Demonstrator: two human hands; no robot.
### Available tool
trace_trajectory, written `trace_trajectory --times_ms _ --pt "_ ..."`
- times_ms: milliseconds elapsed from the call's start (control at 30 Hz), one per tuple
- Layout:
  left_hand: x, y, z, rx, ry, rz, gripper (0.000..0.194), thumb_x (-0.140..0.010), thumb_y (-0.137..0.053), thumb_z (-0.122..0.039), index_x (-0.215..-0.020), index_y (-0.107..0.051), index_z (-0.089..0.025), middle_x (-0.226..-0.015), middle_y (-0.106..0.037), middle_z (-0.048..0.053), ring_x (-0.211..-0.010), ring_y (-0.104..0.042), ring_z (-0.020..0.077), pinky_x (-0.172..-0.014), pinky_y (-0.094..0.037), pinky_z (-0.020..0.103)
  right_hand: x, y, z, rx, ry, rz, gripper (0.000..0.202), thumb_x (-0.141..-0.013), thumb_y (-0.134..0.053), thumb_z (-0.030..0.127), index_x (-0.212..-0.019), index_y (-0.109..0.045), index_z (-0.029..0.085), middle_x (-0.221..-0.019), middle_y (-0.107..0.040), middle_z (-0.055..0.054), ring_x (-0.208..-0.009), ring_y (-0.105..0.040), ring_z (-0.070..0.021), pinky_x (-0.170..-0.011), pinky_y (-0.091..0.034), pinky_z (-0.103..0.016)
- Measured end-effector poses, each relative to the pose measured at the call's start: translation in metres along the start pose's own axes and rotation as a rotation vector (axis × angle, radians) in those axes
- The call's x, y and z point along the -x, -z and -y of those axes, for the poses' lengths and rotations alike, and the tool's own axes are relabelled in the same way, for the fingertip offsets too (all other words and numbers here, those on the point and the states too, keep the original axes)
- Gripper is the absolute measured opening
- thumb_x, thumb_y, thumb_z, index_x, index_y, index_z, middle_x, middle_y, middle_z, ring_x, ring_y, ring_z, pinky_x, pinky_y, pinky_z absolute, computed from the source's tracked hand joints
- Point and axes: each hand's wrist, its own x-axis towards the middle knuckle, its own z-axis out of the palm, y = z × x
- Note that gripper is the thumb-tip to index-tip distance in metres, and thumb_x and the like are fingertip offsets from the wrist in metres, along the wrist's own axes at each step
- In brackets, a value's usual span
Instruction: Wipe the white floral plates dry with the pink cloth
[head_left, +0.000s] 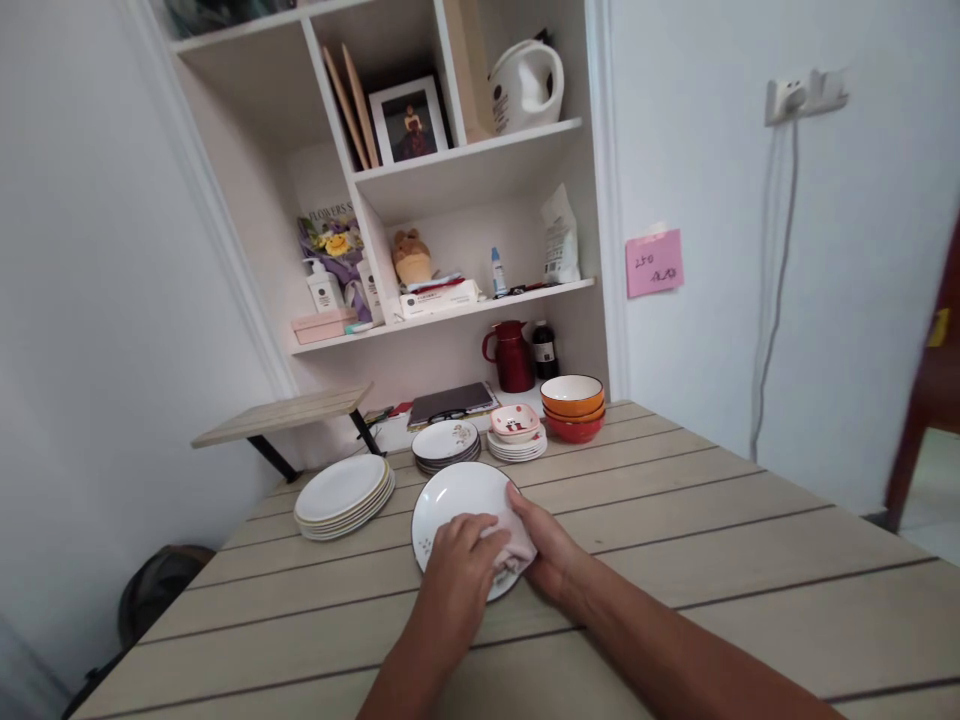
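Note:
A white plate (457, 495) with a dark rim and a small floral pattern is tilted slightly above or against the table in front of me. My right hand (547, 545) grips its right edge, thumb on the upper face and fingers hidden behind. A pale pink cloth (517, 545) is bunched on the plate's lower right part. Over it bends my left hand (465, 560), fingers curled on the cloth against the plate. Whether the plate's lower edge touches the table is hard to see.
On the wooden table (675, 520) stand a stack of white plates (341, 490), dark-rimmed plates (446, 440), small dishes (516, 425) and orange and red bowls (573, 408). Behind are a laptop (452, 402), a red jug (513, 357) and shelves. A small raised stand (281, 415) is at left.

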Motion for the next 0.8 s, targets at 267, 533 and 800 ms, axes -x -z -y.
trace_trajectory --times_ms 267,533,800 --pt "-0.014 -0.019 0.015 -0.306 -0.037 -0.181 0.039 -0.085 -0.056 -0.014 -0.118 -0.060 -0.034 -0.121 -0.061 0.002 -0.110 -0.052 0.0217 -0.104 -0.031 0.049 -0.003 0.002 -0.002 0.023 0.021 -0.013 0.048 -0.086 -0.052 0.050 -0.107 -0.063 0.008 -0.085 -0.075 -0.012 -0.081 -0.070 -0.0219 -0.085 -0.050 -0.035" --pt "-0.007 -0.018 0.027 -0.463 0.149 -0.270 0.040 -0.082 -0.054 -0.008 -0.116 -0.062 -0.027 -0.118 -0.063 0.006 -0.104 -0.056 0.0235 -0.101 -0.034 0.049 -0.012 0.008 -0.006 0.064 0.028 -0.083 0.052 -0.084 -0.052 0.052 -0.111 -0.062 0.009 -0.093 -0.074 -0.014 -0.085 -0.069 -0.0240 -0.089 -0.047 -0.040" --pt "0.005 -0.019 0.028 -0.364 0.063 -0.267 0.042 -0.078 -0.056 -0.004 -0.114 -0.064 -0.024 -0.117 -0.063 0.007 -0.105 -0.054 0.0241 -0.092 -0.042 0.042 -0.005 0.004 -0.002 0.027 0.004 -0.046 0.054 -0.085 -0.049 0.052 -0.113 -0.060 0.007 -0.090 -0.074 -0.016 -0.082 -0.070 -0.0248 -0.089 -0.047 -0.041"
